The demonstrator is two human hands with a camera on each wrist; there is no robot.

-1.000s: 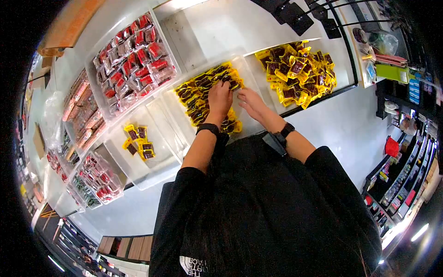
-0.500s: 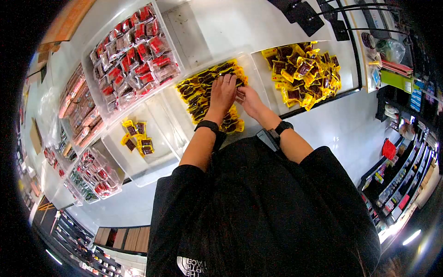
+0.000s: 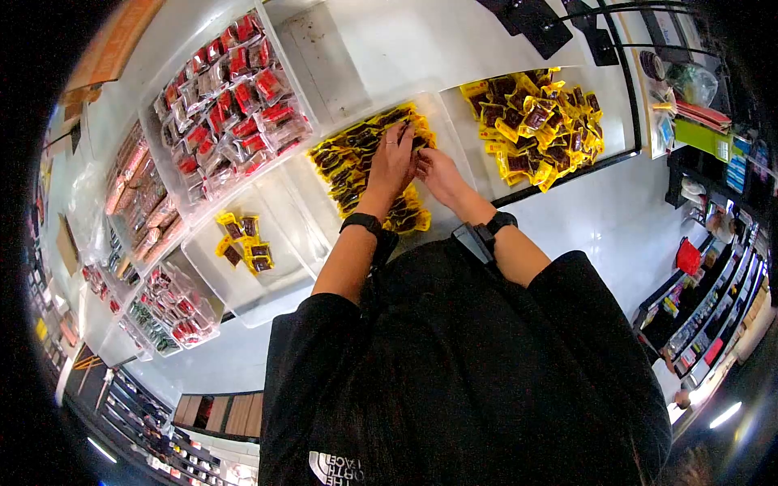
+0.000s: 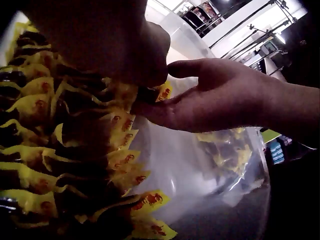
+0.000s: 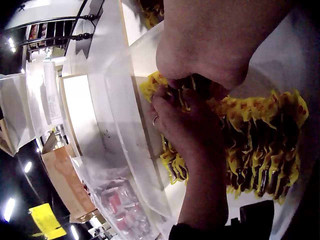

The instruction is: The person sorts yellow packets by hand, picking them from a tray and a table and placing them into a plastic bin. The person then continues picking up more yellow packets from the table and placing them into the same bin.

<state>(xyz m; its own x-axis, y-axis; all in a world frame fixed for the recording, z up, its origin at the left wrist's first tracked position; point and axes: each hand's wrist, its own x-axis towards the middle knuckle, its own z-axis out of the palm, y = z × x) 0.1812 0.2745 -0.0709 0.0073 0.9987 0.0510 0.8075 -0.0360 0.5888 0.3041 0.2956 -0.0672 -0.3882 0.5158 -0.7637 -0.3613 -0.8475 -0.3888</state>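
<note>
In the head view, my left hand [image 3: 391, 164], with a ring on one finger, is over the far right part of the rows of yellow-and-dark packets [image 3: 344, 166] in a clear bin. The right wrist view shows the left hand [image 5: 187, 127] pinching a packet with its curled fingers. My right hand [image 3: 444, 176] meets it from the right; in the left wrist view this hand [image 4: 225, 95] has nearly straight fingers and its thumb apart, by a packet's yellow end [image 4: 164, 92]. The fingertips are partly hidden behind the left hand.
A heap of loose yellow packets [image 3: 535, 130] lies to the right of the bin. On the left stand a bin of red packets [image 3: 235, 109] and a bin with a few yellow packets [image 3: 243, 243]. Black stands [image 3: 535, 28] are at the far side.
My right hand has moved in from the bin's right edge and now meets my left hand. The left hand's fingers have shifted slightly towards the far side of the rows.
</note>
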